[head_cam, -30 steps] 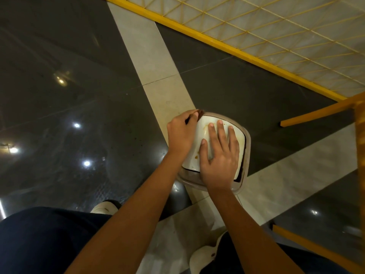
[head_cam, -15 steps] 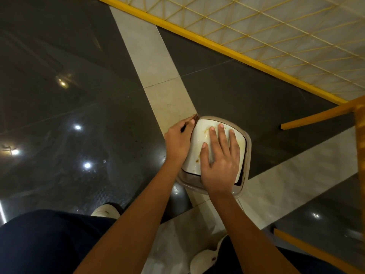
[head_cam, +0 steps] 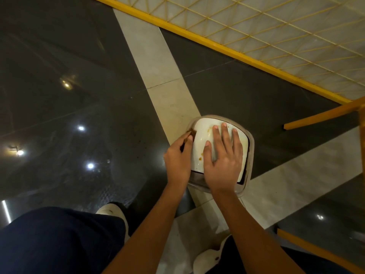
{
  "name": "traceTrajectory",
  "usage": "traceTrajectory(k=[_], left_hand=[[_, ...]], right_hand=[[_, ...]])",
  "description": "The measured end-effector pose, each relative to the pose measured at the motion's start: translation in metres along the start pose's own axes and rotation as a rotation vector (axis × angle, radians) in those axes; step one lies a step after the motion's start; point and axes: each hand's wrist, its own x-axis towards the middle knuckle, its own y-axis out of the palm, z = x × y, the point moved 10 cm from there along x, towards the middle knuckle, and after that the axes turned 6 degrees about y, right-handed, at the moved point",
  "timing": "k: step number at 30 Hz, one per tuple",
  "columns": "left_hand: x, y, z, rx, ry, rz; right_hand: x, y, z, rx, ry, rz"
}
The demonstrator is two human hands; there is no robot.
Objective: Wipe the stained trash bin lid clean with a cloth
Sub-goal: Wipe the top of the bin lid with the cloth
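Note:
A small trash bin stands on the floor, seen from above, with a grey rim (head_cam: pixel 250 147) around a white domed lid (head_cam: pixel 200 153). Brown stains mark the lid near its left side and top. My right hand (head_cam: pixel 224 159) lies flat on the lid, fingers straight and spread. My left hand (head_cam: pixel 177 157) is at the lid's left edge and pinches a small dark brown cloth (head_cam: pixel 192 133), which sticks out past my fingertips against the rim.
The floor is glossy black tile crossed by beige strips (head_cam: pixel 158 62). A yellow-framed mesh panel (head_cam: pixel 276 36) runs across the upper right, with yellow bars (head_cam: pixel 320 115) at the right edge. My dark trousers and white shoes (head_cam: pixel 112 212) fill the bottom.
My left hand with the cloth has slid a little down the lid's left edge. My right hand has stayed flat on the lid.

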Motion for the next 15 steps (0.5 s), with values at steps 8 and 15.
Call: traceTrajectory(k=[8,15], left_hand=[[-0.046,-0.020,0.011,-0.009,0.064,-0.054],[0.005,-0.020,-0.022,0.245,0.217,0.145]], right_hand=[[-0.001,0.002,-0.002,0.017,0.050,0.023],[-0.020,0.007,0.002,0.095,0.438,-0.055]])
